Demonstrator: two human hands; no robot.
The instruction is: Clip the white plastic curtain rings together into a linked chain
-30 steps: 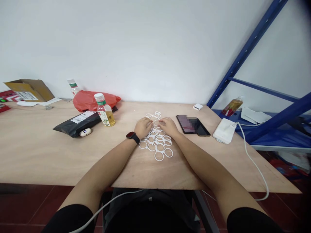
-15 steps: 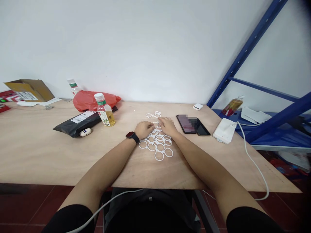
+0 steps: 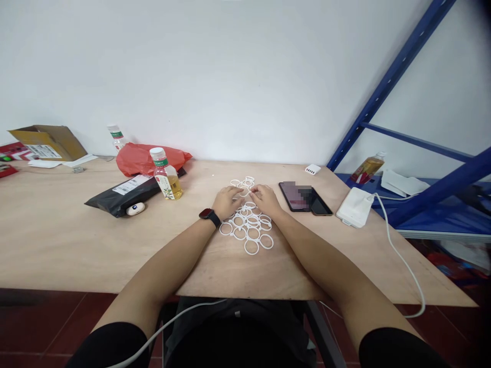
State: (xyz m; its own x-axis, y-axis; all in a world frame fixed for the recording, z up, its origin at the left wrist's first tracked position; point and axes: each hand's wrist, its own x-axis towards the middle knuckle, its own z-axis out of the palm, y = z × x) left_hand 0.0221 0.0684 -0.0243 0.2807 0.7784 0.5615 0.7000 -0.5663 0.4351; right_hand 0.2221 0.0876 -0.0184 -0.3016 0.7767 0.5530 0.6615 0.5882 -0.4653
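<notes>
Several thin white plastic rings [image 3: 251,239] with small knobs lie in an overlapping cluster on the wooden table [image 3: 215,271]. Between my hands is one white ring [image 3: 244,196] at the far end of that cluster. My left hand [image 3: 228,202], with a black watch [image 3: 209,216] on its wrist, pinches this ring's left side. From the right, my right hand [image 3: 266,199] has its thumb and index finger closed at the ring's edge. Just beyond the fingertips lie a few more white rings [image 3: 249,178]. My fingers partly hide the rings beneath them.
Left of my hands stand a drink bottle [image 3: 168,181], a black parcel bag [image 3: 118,199] and a red plastic bag [image 3: 134,157]. Two phones [image 3: 293,197], a white power bank [image 3: 353,207] with its cable, and a white charger [image 3: 312,169] lie right. A blue rack [image 3: 387,82] stands beyond.
Both hands have shifted slightly away from me and lifted a ring a little between the fingertips. The right fingers have curled in from a flatter pose. The rings nearest me stay put.
</notes>
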